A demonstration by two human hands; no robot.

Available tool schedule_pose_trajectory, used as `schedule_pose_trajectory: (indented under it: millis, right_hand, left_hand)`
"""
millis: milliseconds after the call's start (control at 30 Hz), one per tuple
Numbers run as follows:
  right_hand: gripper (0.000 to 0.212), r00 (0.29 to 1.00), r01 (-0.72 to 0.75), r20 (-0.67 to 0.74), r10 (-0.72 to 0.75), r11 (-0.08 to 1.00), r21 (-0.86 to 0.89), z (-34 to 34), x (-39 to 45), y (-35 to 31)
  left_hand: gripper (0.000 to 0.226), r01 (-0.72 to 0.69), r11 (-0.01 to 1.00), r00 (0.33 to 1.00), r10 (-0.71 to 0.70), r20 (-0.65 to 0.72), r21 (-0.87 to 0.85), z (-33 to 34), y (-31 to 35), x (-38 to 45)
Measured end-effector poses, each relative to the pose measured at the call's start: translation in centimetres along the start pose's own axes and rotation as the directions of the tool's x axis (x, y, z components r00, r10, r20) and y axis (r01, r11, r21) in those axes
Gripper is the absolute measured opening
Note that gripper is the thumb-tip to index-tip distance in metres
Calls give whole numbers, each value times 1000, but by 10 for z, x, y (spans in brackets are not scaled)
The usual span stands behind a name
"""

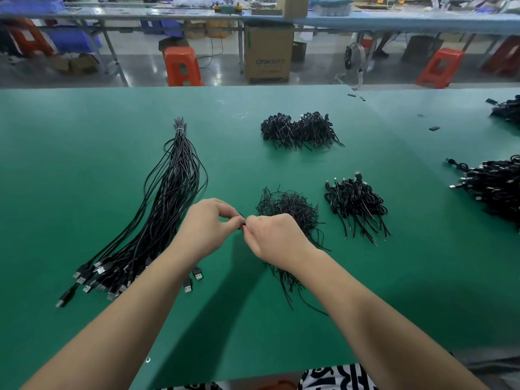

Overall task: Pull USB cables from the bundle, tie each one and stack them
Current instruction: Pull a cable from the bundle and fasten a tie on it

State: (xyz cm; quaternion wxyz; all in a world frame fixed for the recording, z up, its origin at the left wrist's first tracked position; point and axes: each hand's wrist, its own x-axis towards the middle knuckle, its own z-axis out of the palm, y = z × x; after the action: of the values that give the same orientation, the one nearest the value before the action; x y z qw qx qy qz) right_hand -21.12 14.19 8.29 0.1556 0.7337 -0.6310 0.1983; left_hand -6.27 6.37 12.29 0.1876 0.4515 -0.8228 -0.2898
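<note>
Green worktop (84, 164), viewed from its near edge, where a strip of black-and-white patterned cloth (337, 375) shows just below the rim. Two bare forearms reach in from the near edge and meet over the middle of the worktop. Left hand (206, 229): fingers curled, thumb and forefinger pinching a small black piece of cable (243, 226) at the point where both hands touch. Right hand (277, 239): fingers (254, 220) curled inward, pinching the same piece from the other side; how the cable is wound between them cannot be told. Under and just beyond the right hand: a loose heap of thin black ties (292, 209), strands trailing back toward the near edge beneath the right wrist. Left of the hands: the bundle of USB cables (166, 209), long and black, plug ends fanned out toward the near left corner, far ends gathered and bound into a narrow tip pointing at the far edge. Right of the tie heap, apart from it: a small stack of tied cables (356, 205), coiled, plugs facing away. Farther, toward the far edge at centre: a larger pile of tied cables (299, 130). At the right edge: two more dark cable heaps (495, 187), partly cut off. Beyond the worktop: orange stools (183, 66), a cardboard box (267, 52) and a long bench (394, 22).
</note>
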Motion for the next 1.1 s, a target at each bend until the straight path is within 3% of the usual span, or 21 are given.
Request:
schedule_pose_trajectory:
  millis: [200,367,467,567,633,700,733,800,867,900,1000,1100]
  right_hand:
    - [28,990,73,131,-49,978,-193,4,-4,-2]
    - [30,992,79,119,-50,964,-253,2,-5,-5]
    - [26,989,83,141,-53,973,-217,5,-6,-4]
    - [33,953,36,303,-11,996,-76,5,0,-1]
    - [38,964,-46,261,43,999,6,-1,5,5]
    - [47,967,-236,152,206,948,212,-9,8,15]
    - [49,934,-355,108,340,854,380,-13,10,20]
    - [39,802,-503,117,586,556,662,-18,13,33]
    - [24,706,-562,251,662,309,767,-19,15,38]
    - [21,721,-578,317,616,282,766,-19,15,38]
    - [23,816,-564,418,401,388,729,-11,13,26]
    - [27,822,-546,405,400,351,761,-5,17,13]
  left_hand:
    - [10,-10,993,991,-5,134,118,-6,6,1]
    - [15,-38,965,980,-16,200,261,-4,9,0]
    - [17,-53,952,980,-9,201,301,-1,9,-2]
    - [18,-55,952,983,-1,185,300,1,5,-3]
    - [17,-29,956,988,-17,152,292,1,0,-2]
    - [17,60,977,991,-84,107,205,-1,-9,1]
    - [17,129,986,986,-139,90,105,-3,-14,3]
    - [19,258,955,965,-248,88,-144,-8,-24,5]
    - [19,333,879,943,-310,122,-342,-10,-29,6]
    - [19,358,836,934,-326,147,-416,-8,-28,6]
    - [17,386,732,922,-324,212,-562,0,-20,5]
    - [17,341,763,940,-278,197,-550,10,-10,4]
